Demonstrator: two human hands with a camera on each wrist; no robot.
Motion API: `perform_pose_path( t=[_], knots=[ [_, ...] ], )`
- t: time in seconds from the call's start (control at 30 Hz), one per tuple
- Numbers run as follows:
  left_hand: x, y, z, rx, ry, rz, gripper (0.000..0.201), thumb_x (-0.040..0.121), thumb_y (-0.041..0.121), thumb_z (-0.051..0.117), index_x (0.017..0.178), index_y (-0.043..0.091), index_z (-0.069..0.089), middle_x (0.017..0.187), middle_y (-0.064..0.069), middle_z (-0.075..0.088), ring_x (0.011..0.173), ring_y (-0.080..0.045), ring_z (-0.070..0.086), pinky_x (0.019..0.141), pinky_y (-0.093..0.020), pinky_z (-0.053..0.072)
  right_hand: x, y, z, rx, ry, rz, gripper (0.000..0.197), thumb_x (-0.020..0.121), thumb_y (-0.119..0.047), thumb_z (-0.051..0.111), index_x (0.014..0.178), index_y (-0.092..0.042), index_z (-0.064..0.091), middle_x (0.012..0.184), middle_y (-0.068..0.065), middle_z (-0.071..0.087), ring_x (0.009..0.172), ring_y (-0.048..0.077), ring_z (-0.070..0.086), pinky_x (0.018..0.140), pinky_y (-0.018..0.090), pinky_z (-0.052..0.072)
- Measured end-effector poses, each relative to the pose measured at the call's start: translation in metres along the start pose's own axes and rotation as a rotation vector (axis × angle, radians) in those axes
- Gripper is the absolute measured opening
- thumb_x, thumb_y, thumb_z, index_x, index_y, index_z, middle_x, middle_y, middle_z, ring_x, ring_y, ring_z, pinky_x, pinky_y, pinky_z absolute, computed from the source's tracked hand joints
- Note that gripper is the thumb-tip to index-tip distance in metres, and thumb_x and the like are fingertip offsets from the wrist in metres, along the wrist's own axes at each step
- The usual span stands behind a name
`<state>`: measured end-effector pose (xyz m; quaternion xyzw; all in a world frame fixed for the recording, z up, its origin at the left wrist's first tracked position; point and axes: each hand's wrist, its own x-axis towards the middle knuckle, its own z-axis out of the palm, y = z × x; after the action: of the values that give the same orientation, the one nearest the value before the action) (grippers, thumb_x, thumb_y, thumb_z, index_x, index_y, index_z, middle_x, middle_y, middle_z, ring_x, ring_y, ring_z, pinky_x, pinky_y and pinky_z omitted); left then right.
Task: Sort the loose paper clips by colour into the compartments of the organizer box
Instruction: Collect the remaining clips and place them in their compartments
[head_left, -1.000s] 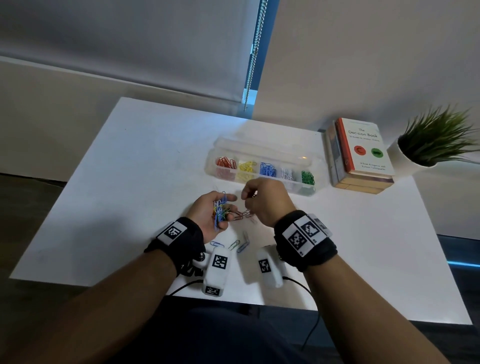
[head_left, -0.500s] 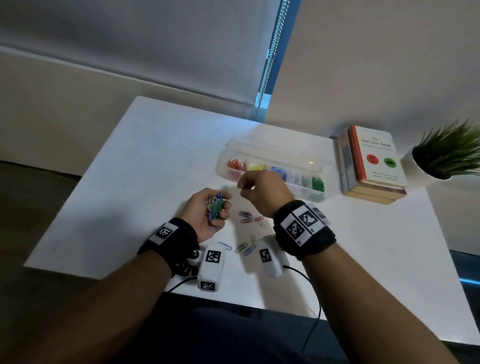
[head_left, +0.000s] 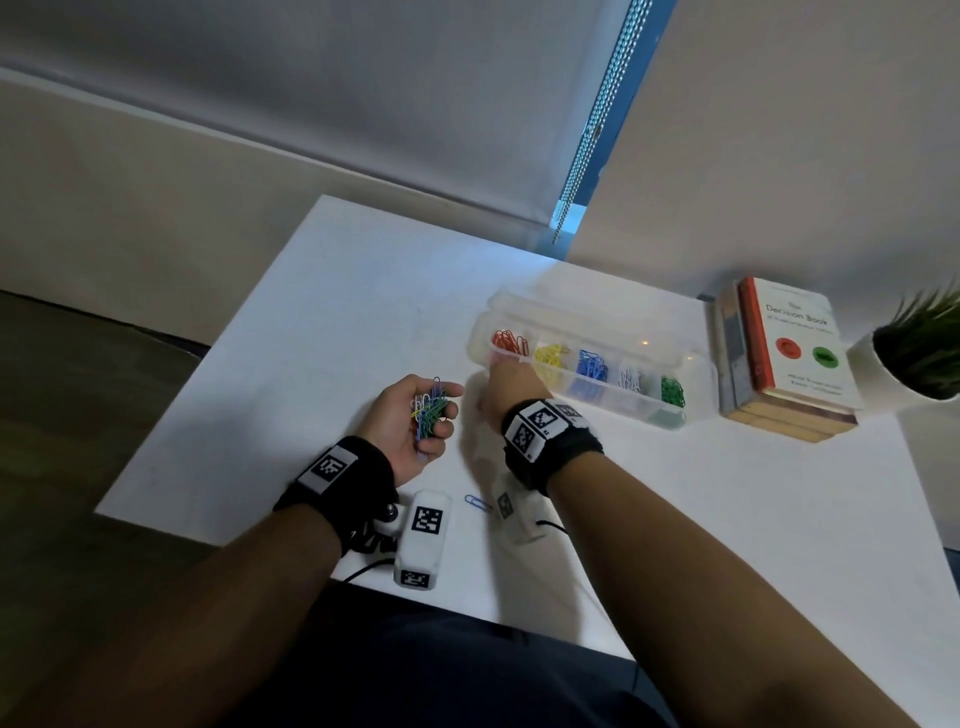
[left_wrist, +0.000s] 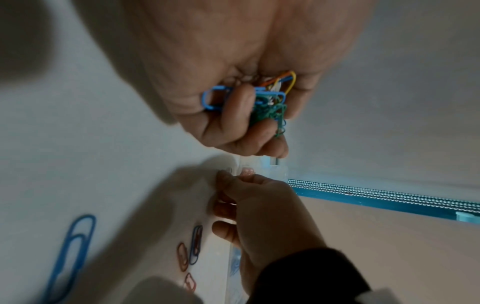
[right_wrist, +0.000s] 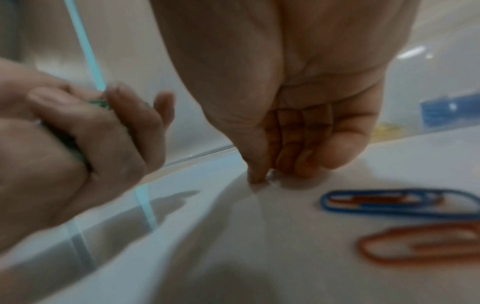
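White rectangular table (head_left: 322, 332). Clear plastic organizer box (head_left: 696, 387), far side: red, yellow, blue, white, green clips in separate compartments. Left hand (head_left: 410, 423), fingers curled round mixed-colour paper clip bundle (head_left: 428, 408). Right hand (head_left: 511, 387), fingertips (right_wrist: 255, 176) pinched at tabletop; contents indiscernible. Loose blue paper clip (right_wrist: 400, 202) and orange paper clip (right_wrist: 420, 244) beside it.

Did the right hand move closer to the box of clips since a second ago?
Yes. In the head view the right hand has gone forward, away from the left hand, and now reaches the organizer box at its red-clip end.
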<state>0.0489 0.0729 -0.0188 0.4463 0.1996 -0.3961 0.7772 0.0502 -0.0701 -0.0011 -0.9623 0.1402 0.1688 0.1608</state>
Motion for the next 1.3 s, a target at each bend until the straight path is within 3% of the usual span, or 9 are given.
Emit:
perform_pose_path(
  t=[0.27, 0.4, 0.57, 0.63, 0.77, 0.9, 1.03, 1.13, 1.3],
  knots=[
    [0.001, 0.003, 0.001, 0.03, 0.022, 0.009, 0.026, 0.092, 0.021, 0.038, 0.087, 0.009, 0.06, 0.064, -0.003, 0.05, 0.044, -0.01, 0.039, 0.036, -0.016, 0.018, 0.0, -0.002, -0.003, -0.138, -0.089, -0.055, 0.028, 0.094, -0.012, 0.046, 0.118, 0.001, 0.053, 0.116, 0.015, 0.062, 0.105, 0.027, 0.061, 0.08, 0.03, 0.049],
    [0.004, -0.001, 0.009, 0.06, 0.0, -0.013, 0.026, 0.092, 0.022, 0.039, 0.086, 0.01, 0.061, 0.064, -0.002, 0.051, 0.045, -0.01, 0.039, 0.037, -0.017, 0.017, -0.013, 0.011, -0.017, -0.089, -0.062, -0.084, 0.016, 0.088, -0.016, 0.052, 0.097, -0.007, 0.062, 0.101, 0.012, 0.065, 0.093, 0.026, 0.061, 0.069, 0.028, 0.046],
    [0.007, -0.015, 0.027, 0.113, -0.052, -0.058, 0.027, 0.093, 0.024, 0.041, 0.083, 0.01, 0.062, 0.064, -0.003, 0.052, 0.047, -0.011, 0.04, 0.038, -0.019, 0.018, -0.048, 0.033, -0.048, 0.104, 0.05, -0.144, 0.009, 0.086, -0.016, 0.056, 0.078, -0.015, 0.052, 0.08, 0.004, 0.057, 0.075, 0.022, 0.053, 0.059, 0.026, 0.039],
    [0.006, -0.021, 0.04, 0.136, -0.084, -0.085, 0.027, 0.092, 0.024, 0.042, 0.076, 0.012, 0.061, 0.064, -0.003, 0.052, 0.046, -0.012, 0.041, 0.038, -0.019, 0.017, -0.063, 0.035, -0.058, 0.157, 0.055, -0.223, 0.007, 0.084, -0.015, 0.059, 0.079, -0.014, 0.055, 0.076, 0.003, 0.057, 0.072, 0.02, 0.052, 0.056, 0.026, 0.037],
    [0.004, -0.032, 0.062, 0.144, -0.118, -0.131, 0.023, 0.091, 0.02, 0.04, 0.07, 0.015, 0.049, 0.06, -0.003, 0.049, 0.046, -0.015, 0.045, 0.043, -0.021, 0.012, -0.079, 0.041, -0.059, 0.158, -0.001, -0.285, 0.004, 0.083, -0.017, 0.062, 0.085, -0.014, 0.065, 0.082, 0.002, 0.067, 0.075, 0.019, 0.059, 0.069, 0.03, 0.049],
    [0.003, -0.035, 0.061, 0.072, -0.177, -0.191, 0.027, 0.092, 0.023, 0.04, 0.075, 0.011, 0.058, 0.063, -0.005, 0.052, 0.043, -0.012, 0.043, 0.042, -0.018, 0.012, -0.081, 0.066, -0.059, 0.204, 0.118, -0.201, 0.013, 0.087, -0.025, 0.065, 0.096, -0.015, 0.067, 0.085, -0.003, 0.064, 0.075, 0.013, 0.056, 0.067, 0.023, 0.04],
    [0.005, -0.029, 0.042, 0.031, -0.124, -0.129, 0.029, 0.093, 0.023, 0.037, 0.084, 0.008, 0.061, 0.063, -0.003, 0.052, 0.043, -0.01, 0.041, 0.038, -0.015, 0.016, -0.078, 0.079, -0.025, -0.076, -0.106, -0.146, 0.063, 0.075, -0.042, 0.074, 0.131, -0.025, 0.049, 0.128, 0.002, 0.052, 0.117, 0.023, 0.049, 0.094, 0.039, 0.046],
    [0.003, -0.022, 0.031, -0.005, -0.088, -0.092, 0.028, 0.092, 0.023, 0.038, 0.084, 0.009, 0.061, 0.064, -0.002, 0.05, 0.043, -0.009, 0.04, 0.039, -0.015, 0.016, -0.082, 0.07, 0.004, -0.167, -0.21, -0.188, 0.088, 0.061, -0.049, 0.081, 0.135, -0.029, 0.038, 0.133, 0.004, 0.038, 0.121, 0.027, 0.036, 0.088, 0.046, 0.047],
    [-0.001, -0.018, 0.021, -0.02, -0.045, -0.062, 0.028, 0.092, 0.024, 0.039, 0.085, 0.009, 0.062, 0.063, -0.002, 0.051, 0.043, -0.009, 0.041, 0.037, -0.014, 0.017, -0.082, 0.065, 0.023, -0.216, -0.148, -0.276, 0.066, 0.072, -0.027, 0.078, 0.129, -0.021, 0.046, 0.125, 0.006, 0.041, 0.112, 0.03, 0.041, 0.086, 0.044, 0.048]
  ],
)
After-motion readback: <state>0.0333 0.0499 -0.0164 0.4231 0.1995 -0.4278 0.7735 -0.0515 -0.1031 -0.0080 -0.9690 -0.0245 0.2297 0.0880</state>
